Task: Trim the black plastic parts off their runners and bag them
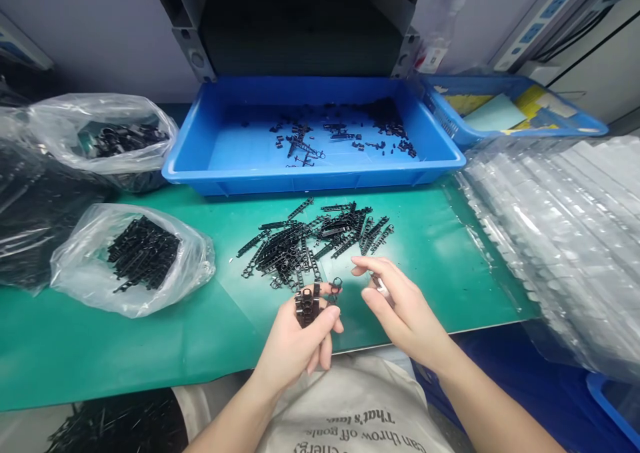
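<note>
Both forearms bare to the frame edge; no sleeves, watch, rings or gloves visible. Left hand (300, 336) and right hand (400, 306) uncovered, nails short and unpainted. Torso in a pale off-white T-shirt (350, 406), loosely creased, with dark printed lettering across the front, reading upside down from the head camera.

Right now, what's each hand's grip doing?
Left hand: closed on a small bundle of black plastic strips.
Right hand: fingers loosely curled; something small in the grip, cannot tell what.
</note>
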Tool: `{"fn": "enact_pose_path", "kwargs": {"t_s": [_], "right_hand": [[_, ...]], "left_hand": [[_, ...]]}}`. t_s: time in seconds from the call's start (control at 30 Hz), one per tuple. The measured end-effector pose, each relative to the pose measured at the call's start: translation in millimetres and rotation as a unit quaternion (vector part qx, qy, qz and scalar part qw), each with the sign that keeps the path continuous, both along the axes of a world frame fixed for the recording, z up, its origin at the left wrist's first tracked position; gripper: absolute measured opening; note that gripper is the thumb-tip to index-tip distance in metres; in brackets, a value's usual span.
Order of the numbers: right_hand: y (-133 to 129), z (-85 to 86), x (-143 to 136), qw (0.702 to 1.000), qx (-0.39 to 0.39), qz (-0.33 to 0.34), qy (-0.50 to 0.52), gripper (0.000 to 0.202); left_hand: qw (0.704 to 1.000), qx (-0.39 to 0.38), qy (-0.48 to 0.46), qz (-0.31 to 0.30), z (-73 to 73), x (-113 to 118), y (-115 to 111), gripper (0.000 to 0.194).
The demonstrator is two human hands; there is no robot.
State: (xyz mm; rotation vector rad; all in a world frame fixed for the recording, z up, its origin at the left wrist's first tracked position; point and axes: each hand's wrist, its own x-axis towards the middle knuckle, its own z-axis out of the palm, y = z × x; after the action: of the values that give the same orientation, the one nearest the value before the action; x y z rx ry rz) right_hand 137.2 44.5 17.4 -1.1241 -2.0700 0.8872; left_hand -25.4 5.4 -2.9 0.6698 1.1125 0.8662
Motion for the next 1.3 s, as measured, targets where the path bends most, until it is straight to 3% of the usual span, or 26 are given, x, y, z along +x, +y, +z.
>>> {"fn": "enact_pose_path", "kwargs": {"t_s": [0.17,0.37,0.67,0.87,1.07,1.3], "right_hand": [[-12,7.6,-1,0.988,-0.037,0.044,-0.142,0.029],[-14,4.7,-5,0.981,0.052,0.071,-0.173,0.032],[-15,4.7,-6,0.977,0.1,0.061,-0.181,0.033],[-20,0.9,-10,0.984,0.079,0.045,-0.154,0.032],[-24,-3.4,-15,0.988,0.08,0.021,-0.128,0.031],[-26,-15.3,-22,0.986,0.12,-0.018,-0.116,0.029]], "left_hand": [[0.999,0.0,0.05,0.006,5.3,-1,1,0.029],[0.998,-0.009,0.062,-0.015,8.3,-4,-1,0.026],[0.998,-0.014,0.062,-0.012,7.7,-3,-2,0.028],[0.996,0.022,0.072,0.039,6.6,1,-2,0.021],[0.996,0.034,0.074,0.029,1.8,0,-3,0.021],[0.994,0.036,0.04,0.093,-6.6,7,-9,0.023]]}}
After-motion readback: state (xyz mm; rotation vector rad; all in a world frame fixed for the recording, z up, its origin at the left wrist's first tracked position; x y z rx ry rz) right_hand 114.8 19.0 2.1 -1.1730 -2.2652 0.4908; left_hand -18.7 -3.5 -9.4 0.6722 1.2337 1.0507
